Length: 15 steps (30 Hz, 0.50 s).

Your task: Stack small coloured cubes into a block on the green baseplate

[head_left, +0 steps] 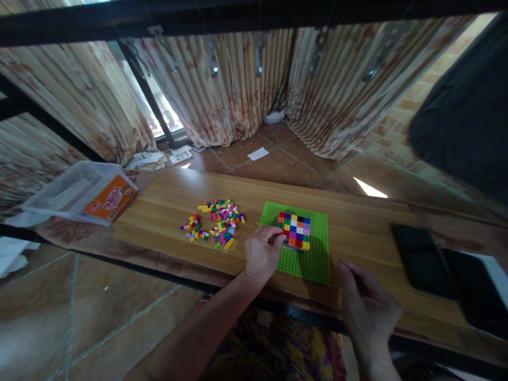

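Note:
A green studded baseplate [305,270] lies on the wooden table, bearing a raised block of multicoloured toy bricks [296,230]. At the block's left side, my left hand [262,253] pinches with thumb and forefinger on a toy brick, mostly covered by the fingertips. My right hand [367,299] is closed near the table's front edge, to the right of the baseplate, with its fingers curled in; whatever it holds, if anything, is hidden. Left of the baseplate is a loose pile of small coloured bricks [224,218].
A clear plastic bin [67,211] with an orange label stands at the table's left end. Two dark flat devices [423,259] lie at the right end beside a white sheet. A black bar crosses overhead, with metal hooks [260,61] below it. Curtains hang behind.

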Each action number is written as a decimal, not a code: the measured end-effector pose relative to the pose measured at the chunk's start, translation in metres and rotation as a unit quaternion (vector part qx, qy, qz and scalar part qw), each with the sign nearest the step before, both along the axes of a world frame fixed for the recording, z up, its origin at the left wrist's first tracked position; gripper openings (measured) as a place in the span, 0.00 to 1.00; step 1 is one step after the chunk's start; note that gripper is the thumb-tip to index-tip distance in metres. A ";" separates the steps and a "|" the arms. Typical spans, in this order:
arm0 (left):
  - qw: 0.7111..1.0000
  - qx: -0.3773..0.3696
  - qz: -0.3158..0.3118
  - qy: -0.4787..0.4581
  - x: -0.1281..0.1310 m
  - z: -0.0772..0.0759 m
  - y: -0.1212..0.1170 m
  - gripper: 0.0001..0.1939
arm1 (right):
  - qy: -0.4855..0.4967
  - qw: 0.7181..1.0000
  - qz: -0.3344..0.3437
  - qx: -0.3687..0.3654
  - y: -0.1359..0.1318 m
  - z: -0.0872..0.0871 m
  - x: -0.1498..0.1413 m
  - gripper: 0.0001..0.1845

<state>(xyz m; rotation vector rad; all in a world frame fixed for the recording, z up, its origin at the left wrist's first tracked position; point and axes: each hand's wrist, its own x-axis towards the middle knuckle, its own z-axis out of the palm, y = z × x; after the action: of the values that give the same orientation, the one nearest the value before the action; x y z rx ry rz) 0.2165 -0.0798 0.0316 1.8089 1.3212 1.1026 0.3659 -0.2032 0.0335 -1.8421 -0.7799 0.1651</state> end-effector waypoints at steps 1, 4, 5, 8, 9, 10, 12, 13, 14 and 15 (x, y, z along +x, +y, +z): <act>1.000 0.003 -0.010 0.005 -0.001 0.000 0.000 0.02 | 0.004 1.000 -0.001 -0.006 0.000 -0.001 0.000 0.16; 0.999 0.016 -0.039 0.019 -0.003 0.001 -0.002 0.05 | 0.019 1.000 -0.002 -0.019 0.001 -0.003 0.001 0.16; 0.998 0.022 -0.045 0.024 -0.004 0.002 -0.002 0.05 | 0.022 1.000 -0.001 -0.021 0.002 -0.003 0.002 0.16; 0.997 0.039 -0.053 0.040 -0.006 0.003 -0.001 0.07 | 0.015 1.000 0.007 -0.021 0.003 -0.003 0.002 0.17; 0.996 0.046 -0.055 0.045 -0.006 0.004 -0.001 0.07 | 0.011 1.000 0.007 -0.021 0.004 -0.003 0.002 0.17; 0.996 0.052 -0.057 0.051 -0.007 0.004 0.000 0.08 | 0.008 1.000 0.007 -0.019 0.005 -0.003 0.003 0.17; 0.993 0.068 -0.065 0.066 -0.008 0.004 0.001 0.08 | 0.006 1.000 0.008 -0.014 0.008 -0.003 0.005 0.17; 0.992 0.078 -0.069 0.075 -0.009 0.003 0.002 0.08 | 0.006 1.000 0.011 -0.016 0.010 -0.003 0.007 0.17; 0.990 0.088 -0.073 0.087 -0.009 0.002 0.002 0.08 | 0.003 1.000 0.016 -0.021 0.012 -0.002 0.009 0.18; 0.987 0.101 -0.077 0.100 -0.010 0.000 0.003 0.08 | -0.001 0.999 0.022 -0.030 0.015 -0.002 0.011 0.18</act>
<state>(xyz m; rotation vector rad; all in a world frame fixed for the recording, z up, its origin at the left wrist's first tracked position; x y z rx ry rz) 0.2069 -0.0771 0.0320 2.1809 1.1918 1.0224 0.3766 -0.1879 0.0317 -1.8834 -0.8258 0.2176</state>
